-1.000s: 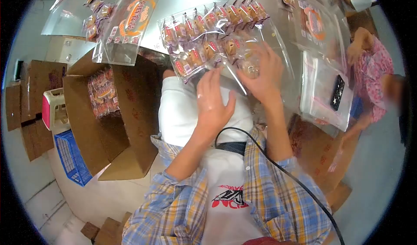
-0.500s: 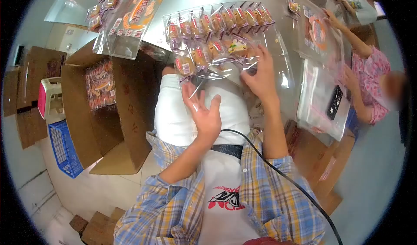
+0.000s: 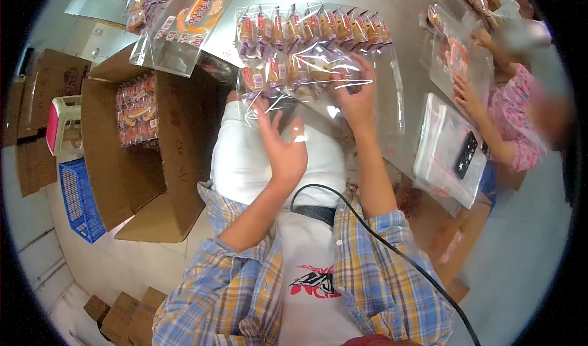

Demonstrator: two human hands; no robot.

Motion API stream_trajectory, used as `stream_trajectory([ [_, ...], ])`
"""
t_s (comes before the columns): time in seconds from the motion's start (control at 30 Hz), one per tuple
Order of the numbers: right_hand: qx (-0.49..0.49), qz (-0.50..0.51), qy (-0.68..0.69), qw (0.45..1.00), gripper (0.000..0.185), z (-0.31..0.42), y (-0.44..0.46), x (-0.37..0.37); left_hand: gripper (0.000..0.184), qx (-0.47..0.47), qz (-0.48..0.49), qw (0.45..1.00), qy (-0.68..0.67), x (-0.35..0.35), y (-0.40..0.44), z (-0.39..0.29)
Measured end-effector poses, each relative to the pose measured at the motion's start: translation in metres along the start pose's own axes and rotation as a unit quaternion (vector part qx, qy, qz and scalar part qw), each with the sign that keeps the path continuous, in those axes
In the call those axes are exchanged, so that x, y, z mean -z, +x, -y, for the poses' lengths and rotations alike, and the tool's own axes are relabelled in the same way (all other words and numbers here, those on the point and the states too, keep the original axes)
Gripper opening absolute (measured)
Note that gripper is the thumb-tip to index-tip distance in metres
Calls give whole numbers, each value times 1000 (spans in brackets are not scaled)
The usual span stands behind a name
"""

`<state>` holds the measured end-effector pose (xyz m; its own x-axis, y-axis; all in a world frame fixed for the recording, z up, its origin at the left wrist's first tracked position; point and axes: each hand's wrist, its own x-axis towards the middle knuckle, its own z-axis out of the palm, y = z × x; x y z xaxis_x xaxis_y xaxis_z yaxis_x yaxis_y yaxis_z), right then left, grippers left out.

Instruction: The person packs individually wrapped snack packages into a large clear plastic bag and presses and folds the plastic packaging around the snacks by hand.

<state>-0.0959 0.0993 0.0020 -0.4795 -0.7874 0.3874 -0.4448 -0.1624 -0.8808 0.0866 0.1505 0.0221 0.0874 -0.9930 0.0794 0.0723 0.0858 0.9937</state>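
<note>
A clear plastic bag (image 3: 397, 101) lies in front of me at the metal table's near edge. Inside it, individually wrapped snack cakes (image 3: 306, 26) form a full back row and a shorter front row. My left hand (image 3: 285, 150) is under the film at the bag's near left corner, fingers apart and thumb raised. At the right end of the front row, my right hand (image 3: 357, 104) has its fingers and thumb bent around the bag's film by a wrapped cake (image 3: 320, 70). Glare on the film partly hides the fingertips and that cake.
An open cardboard box (image 3: 184, 156) to the left contains packed bags (image 3: 138, 110). A printed bag (image 3: 196, 15) overlaps the table's left side. On the right, a co-worker's hand (image 3: 468, 95) touches another bag, near a plastic stack (image 3: 432, 156) with a black phone (image 3: 465, 155).
My right hand has moved up slightly and its fingers have curled in at the front row. The film there has shifted. My left hand stays low, and the co-worker's hands have moved over their bag.
</note>
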Motion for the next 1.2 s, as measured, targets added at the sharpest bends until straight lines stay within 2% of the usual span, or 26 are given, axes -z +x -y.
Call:
stream_trajectory([
  [0.03, -97, 18, 124, 987, 59, 12, -3, 0, 88, -10, -7, 1000, -28, 1, -5, -3],
  [0.1, -95, 20, 188, 977, 62, -8, -4, -4, 83, -36, 6, 999, 12, 8, 1, 9],
  [0.17, -19, 56, 161, 985, 62, -21, -3, 3, 74, -42, 6, 997, 57, 16, 8, 19],
  [0.2, 58, 79, 95, 991, 63, -11, -1, 8, 73, -31, -4, 998, 47, 17, 11, 18],
  [0.23, 46, 68, 167, 982, 64, -11, -2, 3, 73, -21, -15, 999, 38, 17, 14, 15],
  [0.27, 29, 72, 143, 987, 65, -11, -1, 2, 72, -12, -24, 999, 28, 17, 16, 12],
  [0.3, 11, 75, 118, 990, 66, -12, -2, 2, 62, -12, -60, 998, 17, 13, 13, 5],
  [0.33, -7, 78, 93, 993, 67, -13, -2, 2, 58, 15, -72, 997, -38, 9, 9, 4],
  [0.37, 41, 76, 11, 996, 75, -23, -4, 2, 55, 41, -82, 991, -93, 6, 5, 4],
  [0.4, 39, 74, 7, 996, 75, -23, -3, 2, 52, 68, -91, 983, -147, 3, 2, 3],
  [0.43, 36, 72, 3, 997, 76, -22, -4, 0, 41, 0, -34, 996, -86, 1, 0, 0],
  [0.47, 33, 71, 0, 997, 76, -21, -4, -1, 38, -91, 34, 994, 57, 4, 1, 1],
  [0.53, -22, 67, 79, 994, 74, -17, -6, -2, 34, -290, 138, 922, 217, -3, 15, -13],
  [0.6, -55, 52, 116, 990, 71, -12, -6, -2, 36, -373, 174, 855, 315, -12, 35, -27],
  [0.63, -38, 69, 137, 987, 66, -11, -6, 1, 38, -411, 190, 815, 361, -17, 45, -28],
  [0.73, 66, 80, 16, 994, 65, -8, -2, 9, 39, -427, 123, 781, 439, -31, 68, -15],
  [0.77, 29, 84, 120, 989, 65, -10, -4, 6, 40, -410, 127, 787, 443, -30, 70, -13],
  [0.87, -8, 74, 202, 977, 65, -17, -5, 7, 40, -389, 123, 826, 389, -32, 73, -6],
  [0.9, -38, 72, 190, 978, 67, -11, -5, 11, 40, -396, 88, 845, 347, -32, 73, -4],
  [1.0, -37, 47, 191, 980, 71, -10, -3, 10, 45, -361, 73, 853, 370, -29, 72, -3],
  [1.1, -88, 67, 135, 985, 68, -3, -3, 8, 41, -387, 52, 837, 384, -31, 76, 2],
  [1.13, -102, 82, 106, 986, 66, -1, -2, 8, 37, -357, 76, 824, 432, -30, 73, -4],
  [1.2, -58, 80, 81, 992, 65, -3, -3, 6, 36, -358, 66, 820, 442, -30, 75, -3],
])
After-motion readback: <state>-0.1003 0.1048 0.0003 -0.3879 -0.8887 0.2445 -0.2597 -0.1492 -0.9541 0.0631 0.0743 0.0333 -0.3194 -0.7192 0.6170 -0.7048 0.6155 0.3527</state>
